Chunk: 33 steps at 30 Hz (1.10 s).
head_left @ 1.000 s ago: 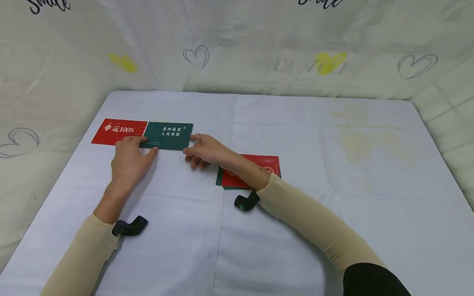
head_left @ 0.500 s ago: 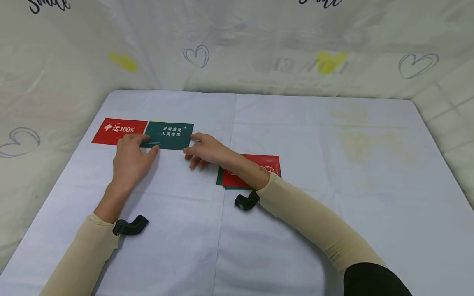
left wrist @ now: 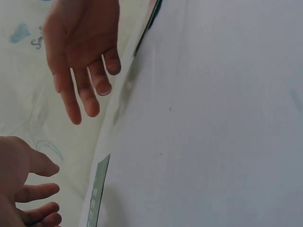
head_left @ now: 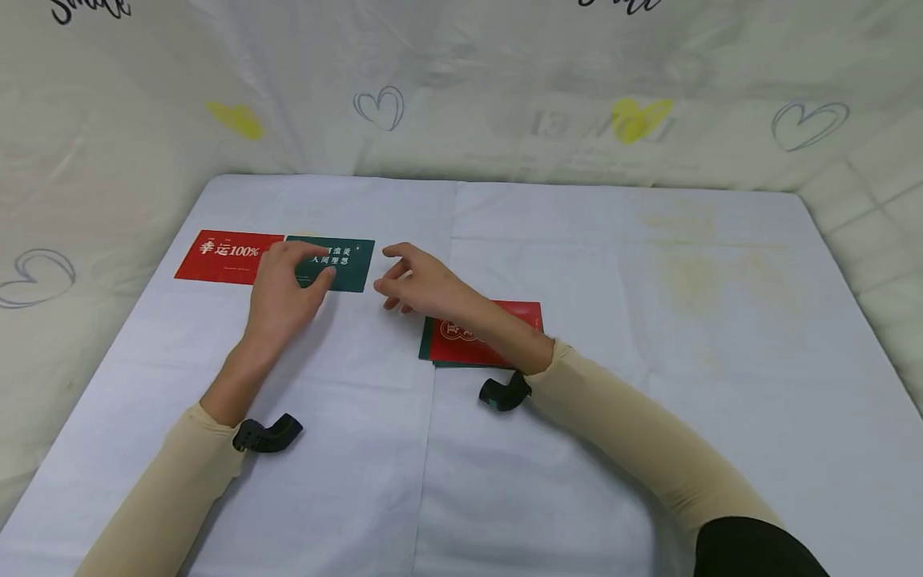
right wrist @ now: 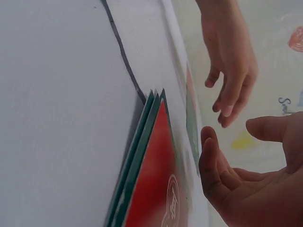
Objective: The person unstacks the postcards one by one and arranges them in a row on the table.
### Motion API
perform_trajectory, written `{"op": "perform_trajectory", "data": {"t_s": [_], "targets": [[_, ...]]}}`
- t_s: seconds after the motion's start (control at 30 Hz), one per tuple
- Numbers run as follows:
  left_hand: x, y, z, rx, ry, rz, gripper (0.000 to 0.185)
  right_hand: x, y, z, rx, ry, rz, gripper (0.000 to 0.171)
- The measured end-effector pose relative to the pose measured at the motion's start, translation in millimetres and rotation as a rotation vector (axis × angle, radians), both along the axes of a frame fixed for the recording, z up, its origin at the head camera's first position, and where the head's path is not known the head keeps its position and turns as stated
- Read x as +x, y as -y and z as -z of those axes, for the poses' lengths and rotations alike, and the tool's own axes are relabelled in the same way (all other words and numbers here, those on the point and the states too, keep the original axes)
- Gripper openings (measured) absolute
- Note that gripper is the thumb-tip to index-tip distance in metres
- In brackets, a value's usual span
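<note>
Farthest toward nine o'clock on the table [head_left: 613, 320] lies a red card [head_left: 227, 256], flat, its right edge touching a green card [head_left: 349, 264]; the left hand [head_left: 284, 292] hovers over the green card's near left part, fingers loosely spread and holding nothing, though whether a fingertip touches the card I cannot tell; just toward three o'clock of that card the right hand [head_left: 418, 282] hangs above the cloth, fingers relaxed and apart, empty; at its wrist, toward four o'clock, rests a small stack of cards [head_left: 461, 349], red on top, green edges beneath.
</note>
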<state>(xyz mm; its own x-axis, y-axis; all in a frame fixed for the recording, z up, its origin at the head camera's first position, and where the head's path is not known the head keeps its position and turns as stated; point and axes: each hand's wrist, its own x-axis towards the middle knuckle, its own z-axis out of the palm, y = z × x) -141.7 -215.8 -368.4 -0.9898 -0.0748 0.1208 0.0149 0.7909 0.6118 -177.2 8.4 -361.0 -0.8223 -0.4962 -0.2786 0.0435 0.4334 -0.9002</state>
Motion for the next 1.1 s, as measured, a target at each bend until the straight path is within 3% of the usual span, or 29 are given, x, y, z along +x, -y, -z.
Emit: {"op": "perform_trajectory", "data": {"t_s": [0.33,0.57,1.1], "targets": [[0.9,-21,1.3,0.049,-0.068,0.116,0.035,10.7,-33,-9.1,-0.018,-0.096,0.022,0.055],[3.5,-33,5.3,0.020,-0.084,0.193,0.033,19.3,-47,-16.0,-0.031,-0.155,0.042,0.049],[4.4,-65,3.3,0.062,-0.027,0.291,0.034,32.0,-100,-15.2,0.097,-0.278,0.086,0.050]]}}
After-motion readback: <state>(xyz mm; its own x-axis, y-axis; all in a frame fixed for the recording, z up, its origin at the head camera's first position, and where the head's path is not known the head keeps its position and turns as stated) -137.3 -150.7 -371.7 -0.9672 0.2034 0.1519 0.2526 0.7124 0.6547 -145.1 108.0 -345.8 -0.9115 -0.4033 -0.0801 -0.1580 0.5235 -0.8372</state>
